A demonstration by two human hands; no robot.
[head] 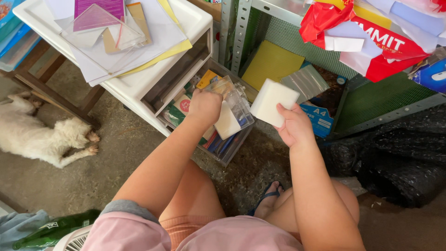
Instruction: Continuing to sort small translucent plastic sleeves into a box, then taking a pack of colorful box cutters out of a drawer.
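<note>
A white packet (274,101) is gripped in the closed right hand (293,126) above the pulled-out clear drawer (227,139); the left hand (204,106) is closed on a clear bag (232,100) there. Sorting seems underway; careful placement is needed next.

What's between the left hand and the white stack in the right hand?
In the head view, a clear plastic bag with a white card lies between the left hand and the white stack.
</note>
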